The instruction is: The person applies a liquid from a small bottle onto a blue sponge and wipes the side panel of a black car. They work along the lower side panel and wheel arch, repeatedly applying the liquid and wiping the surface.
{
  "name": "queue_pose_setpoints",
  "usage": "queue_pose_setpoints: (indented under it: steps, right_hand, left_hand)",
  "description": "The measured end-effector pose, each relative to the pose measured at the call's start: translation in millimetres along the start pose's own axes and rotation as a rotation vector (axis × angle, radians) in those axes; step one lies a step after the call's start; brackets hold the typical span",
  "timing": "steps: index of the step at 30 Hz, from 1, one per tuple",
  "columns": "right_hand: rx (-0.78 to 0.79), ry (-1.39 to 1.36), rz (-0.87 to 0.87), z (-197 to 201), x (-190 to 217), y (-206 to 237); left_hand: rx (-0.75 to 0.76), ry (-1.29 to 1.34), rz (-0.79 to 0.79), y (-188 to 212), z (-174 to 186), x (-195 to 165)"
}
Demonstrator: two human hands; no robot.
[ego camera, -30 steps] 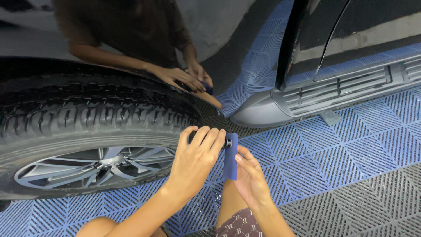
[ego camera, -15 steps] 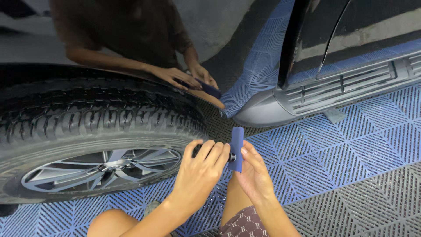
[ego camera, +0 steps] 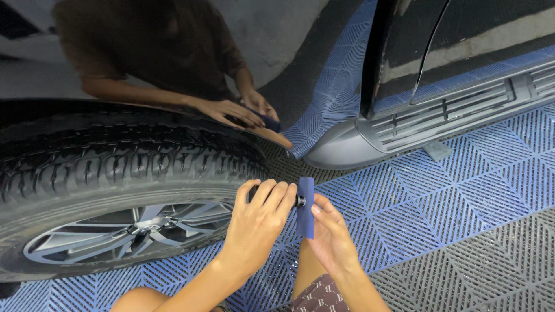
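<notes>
My left hand (ego camera: 260, 222) is closed round a small black bottle or applicator (ego camera: 299, 200), of which only the neck shows between the fingers. Its tip presses against a dark blue flat pad (ego camera: 306, 207). My right hand (ego camera: 329, 234) holds that pad upright by its edge, thumb on the near face. Both hands sit just in front of a car tyre (ego camera: 115, 167), low over the floor. My knee and patterned shorts (ego camera: 318, 296) show at the bottom edge.
A black car body (ego camera: 324, 52) fills the top, glossy enough to mirror me. The tyre with a silver alloy wheel (ego camera: 115, 237) is at left, a grey side step (ego camera: 439, 110) at right. Blue and grey plastic grid tiles (ego camera: 439, 196) cover the floor.
The view has shifted slightly and both hands sit a little lower and further right in it. The bottle tip stays against the pad and the grip is unchanged.
</notes>
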State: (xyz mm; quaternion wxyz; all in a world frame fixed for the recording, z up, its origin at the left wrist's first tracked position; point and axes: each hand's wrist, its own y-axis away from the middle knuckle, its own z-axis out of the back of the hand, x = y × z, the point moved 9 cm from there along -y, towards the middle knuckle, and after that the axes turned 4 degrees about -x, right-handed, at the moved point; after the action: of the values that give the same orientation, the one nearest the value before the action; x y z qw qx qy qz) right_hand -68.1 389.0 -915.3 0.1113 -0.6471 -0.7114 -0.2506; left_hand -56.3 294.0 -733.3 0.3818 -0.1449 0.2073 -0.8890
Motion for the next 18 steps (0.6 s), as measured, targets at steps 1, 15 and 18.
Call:
queue_pose_setpoints:
  steps: [1, 15, 18]
  right_hand:
    - [0.004, 0.0, -0.006, 1, -1, 0]
    - [0.03, -0.025, -0.047, 7, -6, 3]
    - [0.002, -0.046, -0.027, 10, 4, -2]
  left_hand:
    - [-0.005, 0.01, -0.001, -1, 1, 2]
    - [-0.049, 0.253, 0.105, -1, -8, 20]
    - [-0.119, 0.576, 0.25, 6, -20, 31]
